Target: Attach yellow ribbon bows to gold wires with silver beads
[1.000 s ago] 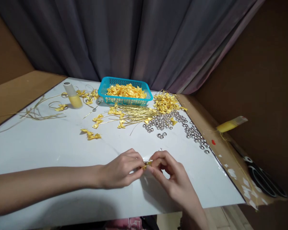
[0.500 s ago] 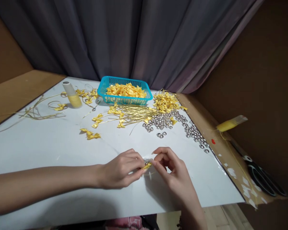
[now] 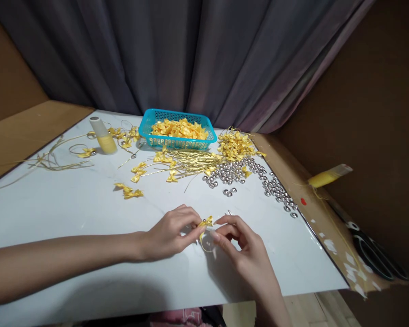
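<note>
A small yellow ribbon bow (image 3: 207, 221) with a silver bead at it is pinched between the thumb and fingers of my left hand (image 3: 175, 230), just above the white tabletop. Below the bow curves a thin gold cord loop (image 3: 206, 249). Close by on the right, my right hand (image 3: 243, 247) has its fingers bent and its thumb and forefinger drawn near each other beside the bow. What lies between those fingertips is too small to make out.
Beyond my hands stand a blue basket (image 3: 179, 144) of yellow bows and a glue bottle (image 3: 103, 136). Gold cords (image 3: 197, 162), a bow pile (image 3: 236, 144) and silver beads (image 3: 230, 172) lie nearby. Scissors (image 3: 371, 254) and a yellow spool (image 3: 330, 175) sit at right.
The bow has been raised and turned, so more of it and its cord loop shows. My left hand has shifted slightly up and left; my right hand has moved slightly down.
</note>
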{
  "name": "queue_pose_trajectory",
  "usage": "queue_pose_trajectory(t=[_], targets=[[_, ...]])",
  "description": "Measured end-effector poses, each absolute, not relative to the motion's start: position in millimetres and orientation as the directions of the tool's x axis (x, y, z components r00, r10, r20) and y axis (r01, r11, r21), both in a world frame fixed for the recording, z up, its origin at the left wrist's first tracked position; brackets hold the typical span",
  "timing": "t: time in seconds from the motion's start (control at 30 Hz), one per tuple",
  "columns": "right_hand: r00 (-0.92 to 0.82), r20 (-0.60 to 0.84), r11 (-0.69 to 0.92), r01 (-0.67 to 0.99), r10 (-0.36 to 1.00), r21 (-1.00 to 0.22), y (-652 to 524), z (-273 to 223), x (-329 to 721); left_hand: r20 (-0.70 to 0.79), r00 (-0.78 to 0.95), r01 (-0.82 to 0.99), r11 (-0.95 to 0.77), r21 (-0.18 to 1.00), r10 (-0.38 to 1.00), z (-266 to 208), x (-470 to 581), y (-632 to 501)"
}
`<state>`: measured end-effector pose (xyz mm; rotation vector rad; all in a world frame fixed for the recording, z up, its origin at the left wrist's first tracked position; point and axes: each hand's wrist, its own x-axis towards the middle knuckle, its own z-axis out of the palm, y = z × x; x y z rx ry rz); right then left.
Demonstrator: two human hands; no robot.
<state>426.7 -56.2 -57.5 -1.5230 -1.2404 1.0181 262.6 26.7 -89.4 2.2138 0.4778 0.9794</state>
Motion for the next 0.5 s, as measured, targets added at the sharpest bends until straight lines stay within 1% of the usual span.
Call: queue_pose_trajectory(t=[0.07,0.1,0.17,0.23,0.3,0.33,0.4,0.43,0.5], targets=[[0.217,-0.08,-0.109,0.124,0.973,-0.986,-56.6,-56.5,426.7,0.49,0.649,0.084,-0.696,0.713,0.581,-89.5,262.7,26.5],[0.219,-0.1,-0.11,0.033,0.971,-0.993,-56.7,-56.0,426.8,0.482,0.649,0.09,-0.689,0.72,0.589,-89.5,262.8,26.4],[0.156,-0.158,-0.126,-0.194,0.975,-0.973,-56.3,-55.7,427.0,0.476,0.645,0.093,-0.679,0.728,0.598,-89.5,262.9,26.5],[0.053,-0.211,-0.173,-0.394,0.976,-0.903,-55.1,-57.3,426.5,0.475,0.64,0.09,-0.673,0.734,0.604,-89.4,262.8,26.7],[-0.02,-0.237,-0.215,-0.499,0.971,-0.84,-53.7,-60.7,424.8,0.464,0.631,0.095,-0.656,0.749,0.622,-89.0,262.4,27.0],[-0.029,-0.242,-0.223,-0.506,0.97,-0.833,-53.2,-62.9,423.2,0.452,0.626,0.102,-0.641,0.761,0.636,-88.6,262.1,27.3],[0.013,-0.231,-0.202,-0.441,0.973,-0.874,-53.9,-67.9,418.4,0.424,0.61,0.126,-0.611,0.782,0.669,-87.4,261.8,27.6],[0.06,-0.21,-0.174,-0.372,0.976,-0.912,-55.0,-70.7,415.2,0.411,0.603,0.141,-0.598,0.789,0.684,-86.6,261.7,27.7],[0.163,-0.125,-0.095,-0.18,0.979,-0.979,-58.5,-76.1,407.4,0.398,0.598,0.161,-0.591,0.791,0.696,-85.2,261.5,27.7]])
